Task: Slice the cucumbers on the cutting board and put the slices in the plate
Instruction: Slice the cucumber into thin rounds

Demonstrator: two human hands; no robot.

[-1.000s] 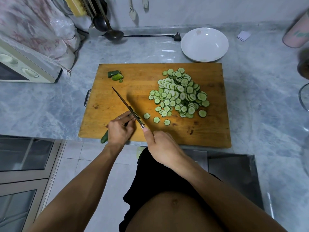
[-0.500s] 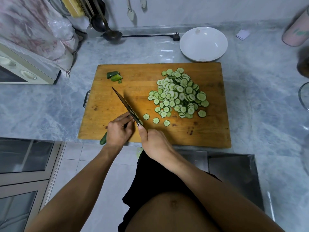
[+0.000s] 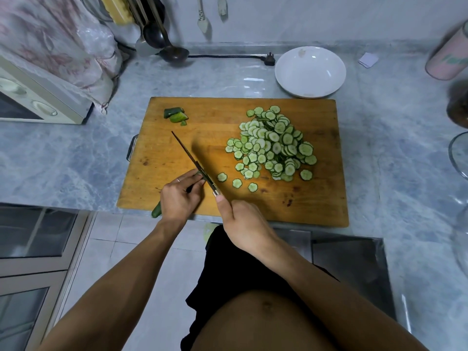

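Your knife sits against the cucumber on the board.
Your left hand point(image 3: 177, 198) grips the dark green cucumber point(image 3: 157, 211) on the wooden cutting board point(image 3: 316, 198); your right hand point(image 3: 243, 224) holds the dark-bladed knife point(image 3: 192, 160); round pale-green slices point(image 3: 273, 143) are heaped near the white plate point(image 3: 310, 72).

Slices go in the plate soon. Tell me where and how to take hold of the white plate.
Grip the white plate by its near rim, coming from the cutting board side with thumb on top and fingers under the lip. It is shallow, round and holds nothing, so any rim spot would do; the near edge seems closest and nothing blocks it.
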